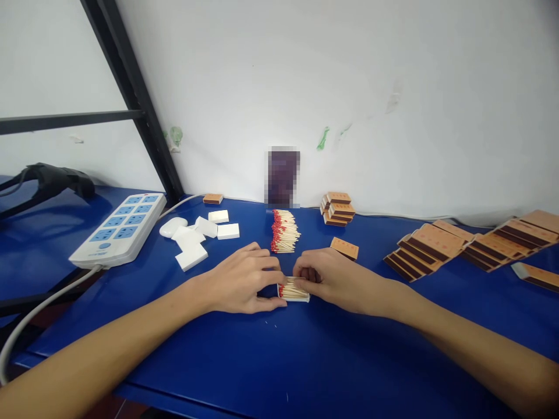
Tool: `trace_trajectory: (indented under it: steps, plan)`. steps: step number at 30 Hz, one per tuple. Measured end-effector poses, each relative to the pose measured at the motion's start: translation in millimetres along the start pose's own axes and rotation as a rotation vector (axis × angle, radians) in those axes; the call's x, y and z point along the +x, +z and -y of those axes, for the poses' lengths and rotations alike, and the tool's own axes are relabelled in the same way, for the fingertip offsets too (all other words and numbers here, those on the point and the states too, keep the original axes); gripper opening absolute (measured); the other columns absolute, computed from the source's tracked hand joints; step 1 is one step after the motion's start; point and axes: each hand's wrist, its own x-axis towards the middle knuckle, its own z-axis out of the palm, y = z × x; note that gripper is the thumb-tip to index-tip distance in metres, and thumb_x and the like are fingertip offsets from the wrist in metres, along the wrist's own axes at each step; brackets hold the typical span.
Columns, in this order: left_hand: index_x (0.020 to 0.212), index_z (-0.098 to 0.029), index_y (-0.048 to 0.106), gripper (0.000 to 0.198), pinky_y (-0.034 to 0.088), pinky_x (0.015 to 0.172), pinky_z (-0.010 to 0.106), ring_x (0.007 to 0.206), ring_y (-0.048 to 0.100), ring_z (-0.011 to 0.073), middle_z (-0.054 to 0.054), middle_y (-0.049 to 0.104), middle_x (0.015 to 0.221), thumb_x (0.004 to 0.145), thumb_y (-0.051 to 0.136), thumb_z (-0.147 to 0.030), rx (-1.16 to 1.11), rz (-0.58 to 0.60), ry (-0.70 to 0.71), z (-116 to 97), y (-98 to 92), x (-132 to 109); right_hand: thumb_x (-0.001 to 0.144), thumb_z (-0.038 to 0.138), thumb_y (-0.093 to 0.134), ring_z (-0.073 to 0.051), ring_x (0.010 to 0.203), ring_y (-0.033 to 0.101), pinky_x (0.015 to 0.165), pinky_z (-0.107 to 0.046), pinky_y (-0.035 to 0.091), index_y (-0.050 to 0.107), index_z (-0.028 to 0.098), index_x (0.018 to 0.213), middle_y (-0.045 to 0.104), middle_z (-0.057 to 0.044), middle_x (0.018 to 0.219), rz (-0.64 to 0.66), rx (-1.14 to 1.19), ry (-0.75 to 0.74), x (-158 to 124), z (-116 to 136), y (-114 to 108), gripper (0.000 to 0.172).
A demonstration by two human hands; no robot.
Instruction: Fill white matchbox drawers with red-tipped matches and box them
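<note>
A small white matchbox tray (299, 300) filled with red-tipped matches (293, 289) lies on the blue table in front of me. My left hand (248, 279) grips the tray's left end between thumb and fingers. My right hand (327, 280) is closed at the tray's right side, its thumb and fingertips pressing on the matches inside; part of its grip is hidden. Just beyond the tray is a loose pile of matches (286, 233), heads to the left. A brown matchbox sleeve (345, 248) lies behind my right hand.
White trays (192, 256) and a white computer mouse (173, 227) lie at left, beside a power strip (120, 230). A small stack of matchboxes (338, 208) stands near the wall. Overlapping rows of matchbox sleeves (432, 244) spread to the right. A black frame (144, 116) rises at left.
</note>
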Motion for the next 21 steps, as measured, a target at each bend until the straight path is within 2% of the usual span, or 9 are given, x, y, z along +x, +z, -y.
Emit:
trace_trajectory:
  steps: [6, 12, 17, 21]
  plan:
    - [0.098, -0.019, 0.062, 0.026, 0.037, 0.078, 0.032, 0.08, 0.055, 0.0178, 0.003, 0.064, 0.09, 0.092, 0.055, -0.043, -0.011, -0.013, 0.016, 1, 1.0, 0, 0.091, 0.035, 0.05, -0.012, 0.06, 0.052, 0.054, -0.025, 0.038, 0.064, 0.018, 0.079, 0.063, -0.001, 0.071, 0.03, 0.046, 0.014, 0, -1, -3, 0.025]
    - [0.09, -0.017, 0.061, 0.025, 0.037, 0.078, 0.032, 0.08, 0.055, 0.0178, 0.003, 0.063, 0.088, 0.091, 0.057, -0.042, -0.003, -0.023, 0.024, 2, 3.2, 0, 0.087, 0.032, 0.056, -0.012, 0.059, 0.05, 0.053, -0.024, 0.037, 0.061, 0.018, 0.078, 0.059, 0.0, 0.068, 0.032, 0.049, 0.0, 0, -5, -1, 0.017]
    - [0.103, -0.017, 0.061, 0.027, 0.037, 0.078, 0.032, 0.083, 0.056, 0.0188, 0.004, 0.064, 0.091, 0.091, 0.058, -0.041, -0.017, -0.033, 0.024, 1, 3.1, -1, 0.089, 0.036, 0.054, -0.012, 0.06, 0.048, 0.053, -0.024, 0.036, 0.059, 0.019, 0.077, 0.057, 0.001, 0.069, 0.028, 0.055, -0.012, 2, -9, 1, 0.022]
    - [0.109, -0.018, 0.06, 0.03, 0.038, 0.078, 0.032, 0.083, 0.057, 0.0189, 0.004, 0.065, 0.091, 0.091, 0.057, -0.042, -0.014, -0.035, 0.013, 0, 2.8, -1, 0.088, 0.042, 0.055, -0.013, 0.063, 0.051, 0.054, -0.025, 0.037, 0.061, 0.02, 0.09, 0.059, 0.0, 0.071, 0.05, 0.067, -0.03, 2, -13, -2, 0.023]
